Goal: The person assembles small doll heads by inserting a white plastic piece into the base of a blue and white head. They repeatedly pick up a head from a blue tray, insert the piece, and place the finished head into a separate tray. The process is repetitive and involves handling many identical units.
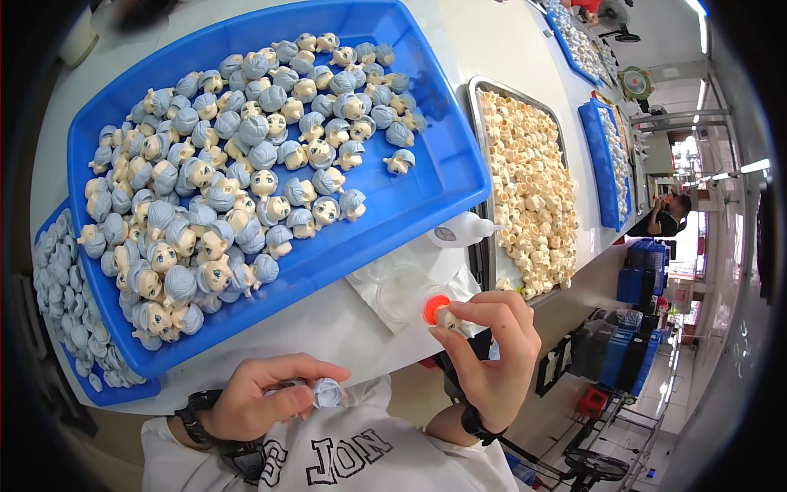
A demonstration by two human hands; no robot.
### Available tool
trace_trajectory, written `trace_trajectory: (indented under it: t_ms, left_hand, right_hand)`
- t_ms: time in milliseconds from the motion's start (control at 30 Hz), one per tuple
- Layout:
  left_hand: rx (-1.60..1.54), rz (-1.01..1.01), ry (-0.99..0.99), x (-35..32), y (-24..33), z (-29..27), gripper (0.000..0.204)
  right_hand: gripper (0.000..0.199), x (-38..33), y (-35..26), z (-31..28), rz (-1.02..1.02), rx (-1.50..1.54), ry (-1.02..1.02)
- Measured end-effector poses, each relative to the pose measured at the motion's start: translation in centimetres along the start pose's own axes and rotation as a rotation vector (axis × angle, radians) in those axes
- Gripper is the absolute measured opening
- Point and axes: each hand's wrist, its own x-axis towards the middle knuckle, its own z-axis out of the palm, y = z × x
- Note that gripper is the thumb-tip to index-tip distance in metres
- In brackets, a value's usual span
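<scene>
Judging by how things lay, the step in hand was readying one small cream face piece at the red dish, just off the near side of the large blue tray, for joining to a blue hair piece. The right hand, right of the tray's near edge, pinched the face piece between thumb and forefinger by the dish; the left hand, in front of that edge, gripped the hair piece with its fingers curled in. The next move seemed to call for bringing the two pieces together, squarely aligned, with a light pinch. Finished-looking doll heads lay heaped inside the tray, cream parts filled a pan to its right, and a squeeze bottle stood by its near right corner. The right fingers covered much of the face piece, so whether it touched the dish could not be told, nor what the dish held. The left fingers hid part of the hair piece, and the tray itself covered part of a smaller bin at its left.
</scene>
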Motion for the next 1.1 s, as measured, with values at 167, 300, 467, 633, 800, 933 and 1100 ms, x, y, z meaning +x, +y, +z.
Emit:
trace_trajectory:
  t_ms: [167,300,467,633,800,933,1100]
  left_hand:
    - [-0.045,0.053,0.015,0.2,0.3,0.7,0.037]
    - [0.017,0.038,-0.071,-0.1,-0.3,0.0,0.034]
    - [0.045,-0.001,0.02,-0.4,0.3,0.8,0.034]
    - [0.028,0.063,0.0,-0.1,0.3,0.3,0.033]
    - [0.029,0.094,0.006,-0.1,0.6,0.6,0.031]
    - [0.037,0.099,0.025,-0.1,0.5,0.4,0.032]
    - [0.019,0.097,0.091,0.0,0.4,0.5,0.029]
  right_hand:
    - [0.027,-1.0,0.3,0.3,0.045,0.061,0.082]
    - [0.028,-2.0,0.5,1.2,0.069,0.091,0.168]
    - [0.032,-3.1,-0.1,1.7,0.071,0.185,0.309]
    - [0.036,-4.1,-1.3,2.4,-0.075,0.606,0.187]
    - [0.037,-4.5,-3.3,3.4,-0.107,0.725,-0.039]
    - [0.035,-4.1,-3.5,4.0,-0.196,0.577,-0.044]
    - [0.033,-3.5,-3.1,4.7,-0.335,0.471,-0.083]
